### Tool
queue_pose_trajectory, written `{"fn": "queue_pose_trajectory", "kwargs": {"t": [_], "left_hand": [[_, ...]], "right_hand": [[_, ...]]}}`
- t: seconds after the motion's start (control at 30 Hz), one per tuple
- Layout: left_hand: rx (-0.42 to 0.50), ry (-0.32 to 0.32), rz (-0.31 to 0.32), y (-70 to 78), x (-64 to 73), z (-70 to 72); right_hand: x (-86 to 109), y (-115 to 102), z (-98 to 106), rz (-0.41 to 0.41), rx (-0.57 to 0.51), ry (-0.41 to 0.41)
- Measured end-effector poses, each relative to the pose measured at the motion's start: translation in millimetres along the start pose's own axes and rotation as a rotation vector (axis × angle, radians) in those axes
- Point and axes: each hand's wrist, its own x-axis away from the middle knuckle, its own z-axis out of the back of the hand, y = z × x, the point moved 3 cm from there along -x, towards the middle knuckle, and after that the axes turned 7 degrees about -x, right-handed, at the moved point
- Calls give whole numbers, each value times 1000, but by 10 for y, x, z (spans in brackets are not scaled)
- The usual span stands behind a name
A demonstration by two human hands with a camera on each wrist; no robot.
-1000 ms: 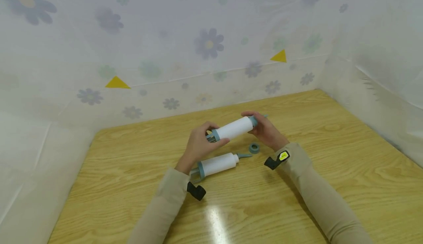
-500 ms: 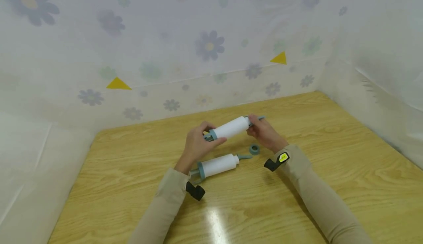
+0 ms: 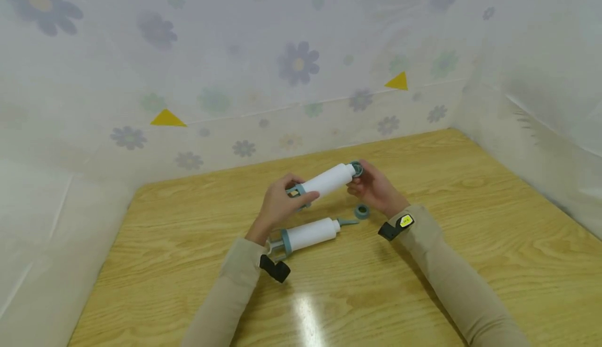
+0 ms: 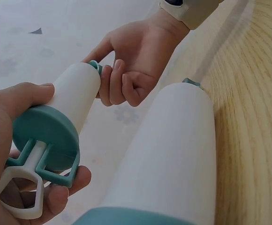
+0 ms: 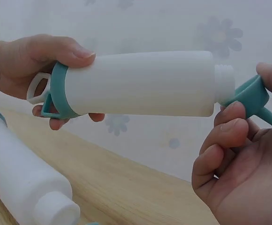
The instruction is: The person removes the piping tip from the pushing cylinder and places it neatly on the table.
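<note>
My left hand (image 3: 282,203) grips a white-barrelled syringe (image 3: 329,180) at its teal collar, thumb along the barrel. In the left wrist view, a white plunger ring (image 4: 22,213) sticks out of the collar beside square teal loops. At the other end, my right hand (image 3: 376,189) pinches a teal nozzle cap (image 5: 253,96) between thumb and fingers. The cap is tilted at the bare threaded neck (image 5: 225,83), its spout pointing away. Below both hands lies a second white syringe (image 3: 312,233) with a teal collar.
A teal spout (image 3: 348,222) lies at the second syringe's neck. Near it, below my right hand, a teal ring (image 3: 361,211) rests on the wooden table (image 3: 423,284). A flower-patterned sheet (image 3: 263,65) hangs behind the table, with sheeting at both sides.
The nozzle cap has come off the neck of the held syringe, and my right hand has turned it so its open side shows. The left hand keeps its grip; the second syringe stays put.
</note>
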Motion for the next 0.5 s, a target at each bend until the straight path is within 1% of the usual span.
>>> {"fn": "queue_pose_trajectory", "kwargs": {"t": [0.07, 0.13, 0.2, 0.33, 0.4, 0.5], "left_hand": [[6, 6, -9, 20, 4, 5], [-7, 20, -32, 46, 10, 14], [-37, 40, -57, 71, 17, 25], [-110, 78, -116, 119, 30, 40], [-136, 85, -133, 132, 36, 41], [-150, 88, -143, 140, 40, 38]], "right_hand": [[4, -6, -16, -19, -106, -59], [7, -12, -35, -27, -151, -78], [7, -12, -41, -28, -177, -66], [9, -12, -28, -15, -202, -9], [15, -13, -13, -6, -205, 15], [28, -23, 4, 4, -193, 38]]}}
